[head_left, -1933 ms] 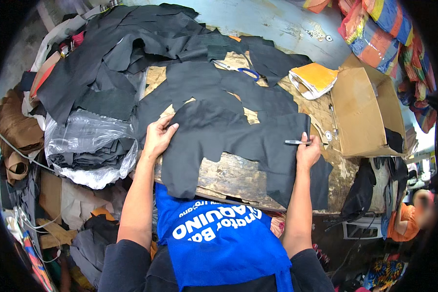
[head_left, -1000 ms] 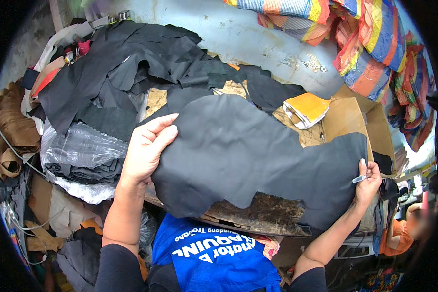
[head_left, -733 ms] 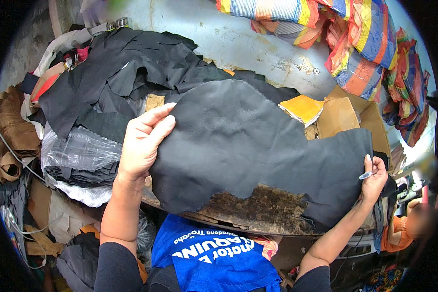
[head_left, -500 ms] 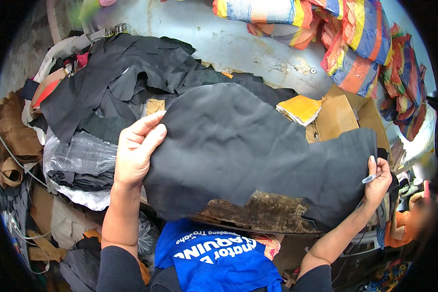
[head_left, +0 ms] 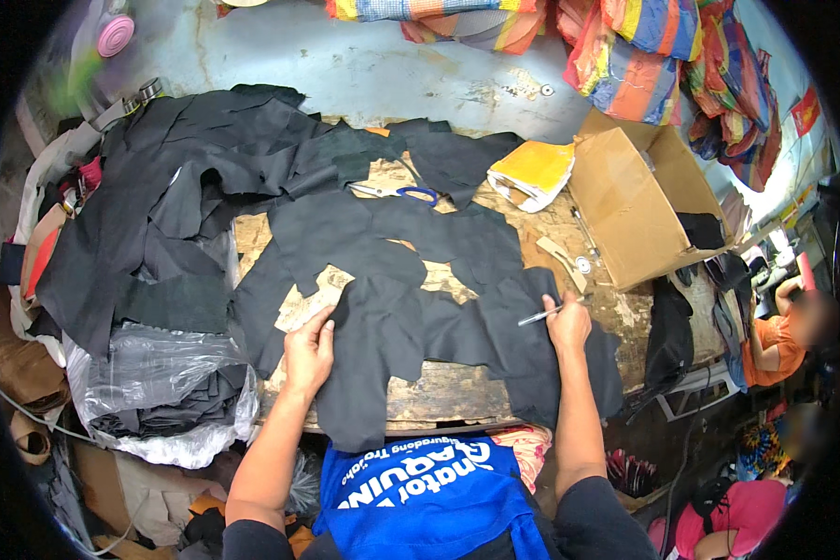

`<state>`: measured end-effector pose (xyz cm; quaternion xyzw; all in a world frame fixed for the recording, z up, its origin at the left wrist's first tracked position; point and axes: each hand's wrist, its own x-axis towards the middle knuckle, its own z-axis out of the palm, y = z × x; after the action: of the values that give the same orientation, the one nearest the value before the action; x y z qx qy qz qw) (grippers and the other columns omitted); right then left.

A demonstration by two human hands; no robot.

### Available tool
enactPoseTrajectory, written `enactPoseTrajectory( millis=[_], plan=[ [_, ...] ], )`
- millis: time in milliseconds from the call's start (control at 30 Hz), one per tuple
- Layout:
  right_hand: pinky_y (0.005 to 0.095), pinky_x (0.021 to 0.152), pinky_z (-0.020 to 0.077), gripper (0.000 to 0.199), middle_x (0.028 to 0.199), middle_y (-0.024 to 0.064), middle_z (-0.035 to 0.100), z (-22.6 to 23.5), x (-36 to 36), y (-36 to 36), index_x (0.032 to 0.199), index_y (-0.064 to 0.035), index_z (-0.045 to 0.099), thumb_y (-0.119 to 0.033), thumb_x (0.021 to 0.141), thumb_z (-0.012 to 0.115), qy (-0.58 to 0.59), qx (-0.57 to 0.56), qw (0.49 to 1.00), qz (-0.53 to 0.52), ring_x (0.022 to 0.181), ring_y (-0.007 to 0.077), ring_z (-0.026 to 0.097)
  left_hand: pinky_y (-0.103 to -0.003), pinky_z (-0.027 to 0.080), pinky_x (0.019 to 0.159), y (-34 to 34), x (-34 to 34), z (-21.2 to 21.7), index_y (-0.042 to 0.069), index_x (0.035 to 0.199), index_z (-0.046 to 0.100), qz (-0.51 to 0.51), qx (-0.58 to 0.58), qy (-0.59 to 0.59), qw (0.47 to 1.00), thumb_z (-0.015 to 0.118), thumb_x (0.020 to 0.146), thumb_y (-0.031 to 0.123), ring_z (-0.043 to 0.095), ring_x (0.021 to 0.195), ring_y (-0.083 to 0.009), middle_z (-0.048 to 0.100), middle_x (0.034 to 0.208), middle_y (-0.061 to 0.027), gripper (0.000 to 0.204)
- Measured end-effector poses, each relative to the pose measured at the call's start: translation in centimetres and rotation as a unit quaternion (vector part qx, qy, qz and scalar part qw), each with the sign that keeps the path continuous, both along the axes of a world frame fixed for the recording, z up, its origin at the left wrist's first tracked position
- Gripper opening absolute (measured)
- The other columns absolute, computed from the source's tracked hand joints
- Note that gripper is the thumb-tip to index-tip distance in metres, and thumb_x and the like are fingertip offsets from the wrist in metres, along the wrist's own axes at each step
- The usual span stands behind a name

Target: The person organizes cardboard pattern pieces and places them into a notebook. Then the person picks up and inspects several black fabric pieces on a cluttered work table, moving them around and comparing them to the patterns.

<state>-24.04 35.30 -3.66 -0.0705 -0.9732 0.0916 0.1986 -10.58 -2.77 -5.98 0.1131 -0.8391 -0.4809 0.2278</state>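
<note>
A black leather-like sheet [head_left: 457, 322] with an irregular, notched outline lies low over the worktable, its near part hanging at the front edge. My left hand [head_left: 308, 353] is closed on the sheet's left side, thumb on top. At its right side, my right hand [head_left: 569, 325] has a slim silver pen [head_left: 538, 317] between its fingers and touches the sheet. More black pieces [head_left: 345, 233] lie beneath and beyond it, with bare wood showing through gaps. Farther back are blue-handled scissors [head_left: 418, 195], partly covered by black material.
A big heap of black sheets [head_left: 196, 168] covers the left; a clear plastic bag [head_left: 159, 373] of black pieces sits below it. An open cardboard box [head_left: 625, 205] and a yellow-and-white pad [head_left: 532, 173] stand at the right. Two people [head_left: 777, 341] are at far right.
Both hands have come down and closer together, lowering the raised black sheet to the table. The scissors, more of the tabletop and the whole box now show. My view has shifted too.
</note>
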Motion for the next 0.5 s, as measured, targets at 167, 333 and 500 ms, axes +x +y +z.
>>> enactPoseTrajectory(
  millis=[167,333,500],
  plan=[
    [0.0473,0.06,0.0469,0.041,0.066,0.0212,0.061,-2.1,-0.2,0.3,0.08,-0.0032,0.06,-0.044,0.079,0.063,0.048,-0.015,0.999,-0.015,0.067,0.04,0.061,-0.026,0.049,0.074,-0.1,0.2,-0.3,-0.002,0.106,0.063,0.017,0.028,0.043,0.999,0.056,0.085,0.003,0.064,0.081,-0.0155,0.068,0.091,-0.0146,0.023],
    [0.0469,0.059,0.0471,0.039,0.067,0.0211,0.061,-1.9,-0.5,0.8,0.081,-0.0042,0.061,-0.043,0.078,0.064,0.08,-0.038,0.996,0.02,0.067,0.0398,0.061,-0.023,0.047,0.071,-0.4,0.4,-0.9,-0.004,0.104,0.063,0.023,0.085,0.058,0.994,0.055,0.086,0.002,0.059,0.079,-0.0088,0.067,0.089,-0.0095,0.021],
    [0.0459,0.054,0.0449,0.039,0.058,0.0142,0.057,-1.0,1.2,-0.3,0.073,-0.0075,0.059,-0.044,0.068,0.073,0.082,-0.016,0.985,0.148,0.058,0.0354,0.059,-0.024,0.047,0.077,-0.9,0.7,-1.2,-0.005,0.103,0.062,0.067,0.057,0.021,0.996,0.057,0.086,0.004,0.059,0.086,-0.0121,0.066,0.094,-0.0109,0.02]
  ],
)
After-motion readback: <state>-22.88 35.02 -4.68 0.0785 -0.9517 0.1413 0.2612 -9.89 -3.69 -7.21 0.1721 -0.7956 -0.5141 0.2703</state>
